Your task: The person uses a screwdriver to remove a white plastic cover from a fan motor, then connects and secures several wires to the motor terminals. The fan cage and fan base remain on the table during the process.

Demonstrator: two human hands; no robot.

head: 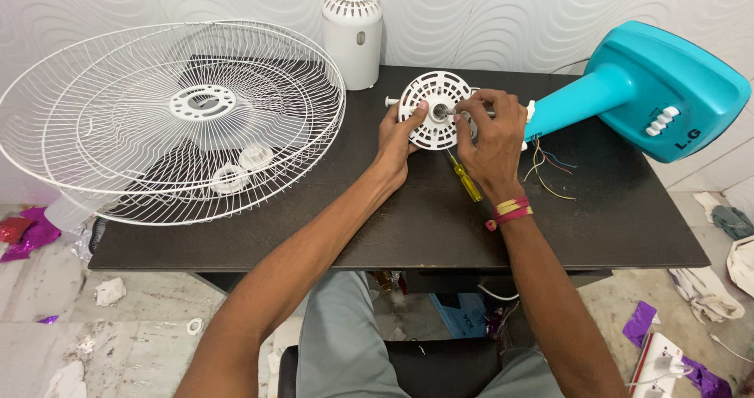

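1. Between the two hands, at the far middle of the table [597, 233], stands a round white slotted disc [437, 109] with a metal shaft [444, 112] at its centre; it sits at the end of the teal fan stand [628, 92] that lies on its side to the right of the right hand.
2. Judging by its look, the disc is thin moulded plastic: light and fairly stiff, but the slotted ribs could crack if squeezed hard. The rim is the safest place to hold it, and the hub around the shaft looks the strongest part.
3. Loose coloured wires [543, 166] trail just beside the right wrist; they look soft and easily snagged.
4. The left hand [399, 135] comes in from below with a straight wrist, and its thumb and fingers close on the disc's left rim, steadying it.
5. The right hand [493, 135] arches over the disc's right side, fingers curled and pinching at the shaft; exactly what they pinch is too small to tell. Red and yellow bands [510, 209] circle its wrist.
6. A yellow-handled screwdriver [465, 180] lies untouched on the table, just under the right palm.
7. Well to the left of the left hand rest two white wire guards [169, 123], and beyond the hands stands a white cylindrical cover [353, 37].
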